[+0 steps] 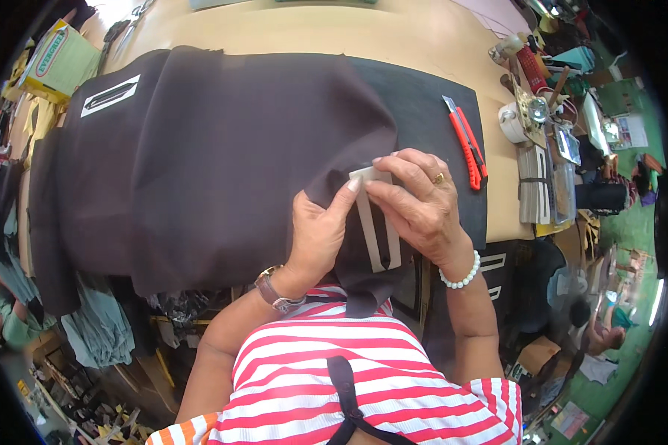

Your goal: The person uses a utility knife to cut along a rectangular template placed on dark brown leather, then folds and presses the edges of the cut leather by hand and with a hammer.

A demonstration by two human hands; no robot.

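A large dark brown fabric piece [223, 141] lies across the table, and its near right end is lifted over my front. On that end sits a white slotted strip [369, 222], with dark material showing through its long opening. My left hand [318, 230] is closed on the fabric, thumb pressed to the strip's upper left corner and fingers hidden beneath. With my right hand [421, 199] I pinch the strip's upper end, fingertips close to the left thumb. A second white slotted strip [110, 96] lies on the fabric at the far left.
On the dark mat [436, 96] to the right rests a red utility knife [465, 144]. Beyond it on the tan table [289, 28] stand a banded stack of slotted strips [533, 185] and a white pot [511, 122]. A yellow-green box [61, 59] stands far left.
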